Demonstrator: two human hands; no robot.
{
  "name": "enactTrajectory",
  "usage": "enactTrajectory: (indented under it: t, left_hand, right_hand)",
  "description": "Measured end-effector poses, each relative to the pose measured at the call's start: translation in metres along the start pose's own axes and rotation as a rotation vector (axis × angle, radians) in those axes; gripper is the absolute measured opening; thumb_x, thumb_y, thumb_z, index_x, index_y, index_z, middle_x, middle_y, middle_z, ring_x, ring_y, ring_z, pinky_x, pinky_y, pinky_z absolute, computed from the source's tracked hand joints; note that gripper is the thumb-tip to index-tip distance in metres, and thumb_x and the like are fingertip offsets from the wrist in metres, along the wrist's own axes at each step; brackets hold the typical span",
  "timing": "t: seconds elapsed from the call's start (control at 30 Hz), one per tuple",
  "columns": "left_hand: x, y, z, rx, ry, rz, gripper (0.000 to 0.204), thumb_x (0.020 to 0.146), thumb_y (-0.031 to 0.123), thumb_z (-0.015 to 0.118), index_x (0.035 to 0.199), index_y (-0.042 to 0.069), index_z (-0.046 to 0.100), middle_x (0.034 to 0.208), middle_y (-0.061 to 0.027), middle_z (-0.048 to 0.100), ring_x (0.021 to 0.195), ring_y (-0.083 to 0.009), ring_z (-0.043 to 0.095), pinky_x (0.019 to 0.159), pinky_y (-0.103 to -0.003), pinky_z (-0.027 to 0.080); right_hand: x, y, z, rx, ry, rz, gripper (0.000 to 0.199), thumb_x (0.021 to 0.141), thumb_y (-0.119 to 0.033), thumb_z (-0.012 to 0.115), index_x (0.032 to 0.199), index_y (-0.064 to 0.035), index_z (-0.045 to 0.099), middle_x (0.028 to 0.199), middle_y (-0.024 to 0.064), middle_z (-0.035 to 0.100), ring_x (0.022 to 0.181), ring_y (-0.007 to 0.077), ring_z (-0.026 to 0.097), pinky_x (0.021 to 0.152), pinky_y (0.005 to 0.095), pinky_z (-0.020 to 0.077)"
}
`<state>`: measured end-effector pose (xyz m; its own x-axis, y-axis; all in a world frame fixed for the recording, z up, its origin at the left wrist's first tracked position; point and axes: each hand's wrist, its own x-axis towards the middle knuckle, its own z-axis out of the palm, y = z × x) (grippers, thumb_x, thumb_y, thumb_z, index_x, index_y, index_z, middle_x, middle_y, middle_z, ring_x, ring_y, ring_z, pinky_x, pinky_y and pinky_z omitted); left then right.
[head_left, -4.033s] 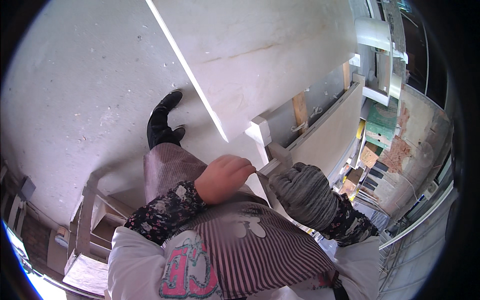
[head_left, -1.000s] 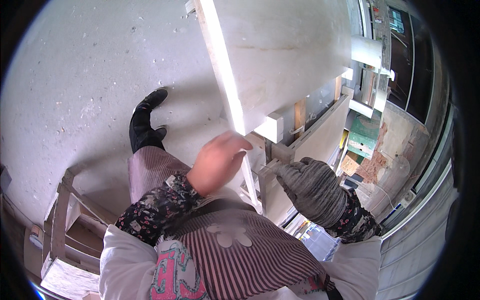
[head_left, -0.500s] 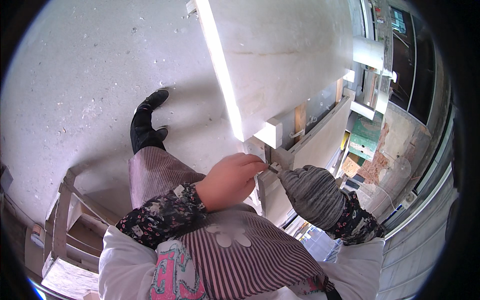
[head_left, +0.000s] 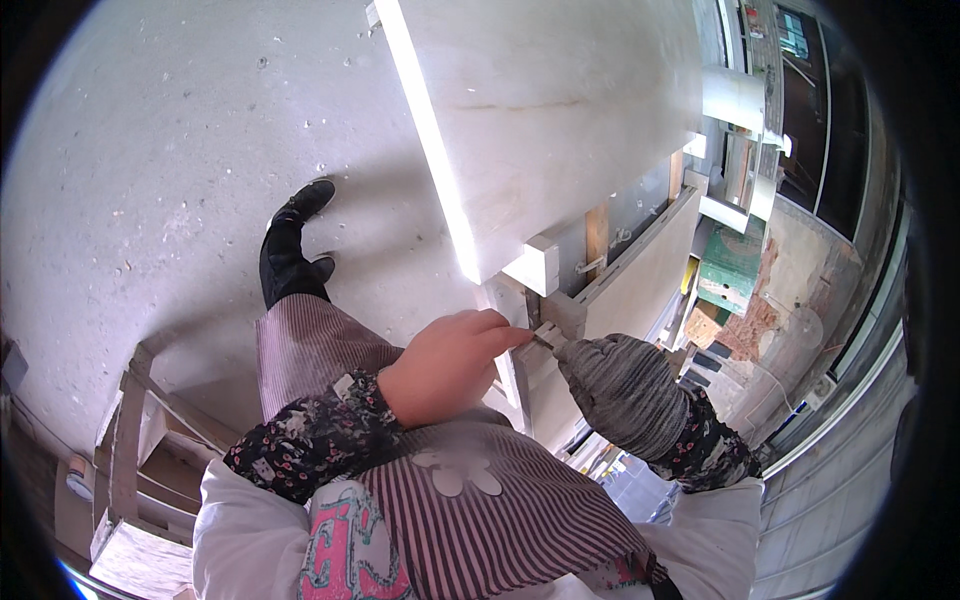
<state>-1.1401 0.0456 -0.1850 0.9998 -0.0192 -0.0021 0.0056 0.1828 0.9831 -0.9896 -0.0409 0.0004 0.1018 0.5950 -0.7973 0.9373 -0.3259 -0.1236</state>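
My bare left hand (head_left: 445, 365) reaches across in front of the apron. Its fingertips are closed at a small, thin, dark-and-light piece (head_left: 546, 338). On the right, my right hand (head_left: 625, 393) wears a grey knitted glove, its fingers curled round the other end of that piece. Both hands meet there over the near end of a pale board (head_left: 640, 265) standing on edge. The piece is too small to name, and the glove hides part of it. A striped apron (head_left: 500, 510) covers my front.
A large pale panel (head_left: 570, 110) with a bright white edge lies ahead, a white block (head_left: 541, 266) at its near corner. A wooden frame (head_left: 125, 440) stands at the lower left. To the right are a green box (head_left: 731, 266) and a worn board (head_left: 800, 290).
The view shifts slightly. My two hands stay together at the small piece, with only a slight change in finger position.
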Motion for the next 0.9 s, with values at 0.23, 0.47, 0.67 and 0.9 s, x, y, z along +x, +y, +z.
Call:
enactTrajectory:
  t: [0.23, 0.47, 0.67, 0.9]
  left_hand:
    - [0.011, 0.0, 0.005, 0.03, 0.067, 0.037, 0.053, 0.075, -0.006, 0.052, 0.126, 0.004, 0.062, 0.106, -0.0167, 0.063, 0.103, -0.0347, 0.06, 0.092, -0.043, 0.05]
    - [-0.031, -0.003, -0.016, -0.01, 0.17, 0.007, 0.043, 0.08, -0.006, 0.05, 0.121, 0.001, 0.062, 0.103, -0.0169, 0.063, 0.096, -0.0346, 0.062, 0.087, -0.041, 0.052]
    - [-0.037, 0.025, -0.029, 0.112, 0.053, -0.175, 0.024, 0.087, 0.005, 0.057, 0.109, 0.002, 0.066, 0.096, -0.0178, 0.065, 0.094, -0.0364, 0.063, 0.084, -0.043, 0.052]
    - [-0.001, 0.112, -0.067, 0.18, -0.179, -0.087, 0.011, 0.087, 0.01, 0.072, 0.084, 0.003, 0.064, 0.077, -0.0117, 0.063, 0.071, -0.0304, 0.062, 0.062, -0.039, 0.048]
  right_hand:
    - [0.005, -0.004, -0.001, 0.004, -0.008, 0.021, 0.024, 0.087, -0.013, 0.059, 0.106, 0.0029, 0.06, 0.077, 0.0174, 0.065, 0.071, 0.0332, 0.066, 0.064, 0.0456, 0.0531]
    - [-0.011, -0.011, 0.0, 0.404, 0.13, -0.041, 0.02, 0.088, -0.008, 0.063, 0.106, -0.0006, 0.062, 0.079, 0.0177, 0.064, 0.072, 0.0383, 0.064, 0.065, 0.0476, 0.0525]
    - [-0.047, 0.008, 0.009, 0.649, 0.363, 0.165, 0.019, 0.094, -0.014, 0.064, 0.109, -0.0027, 0.064, 0.084, 0.0154, 0.067, 0.078, 0.0366, 0.067, 0.07, 0.0433, 0.0539]
    - [-0.094, 0.05, 0.045, 0.893, 0.458, 0.433, 0.015, 0.097, -0.014, 0.06, 0.108, -0.0039, 0.064, 0.084, 0.0133, 0.07, 0.08, 0.0276, 0.071, 0.074, 0.039, 0.0554]
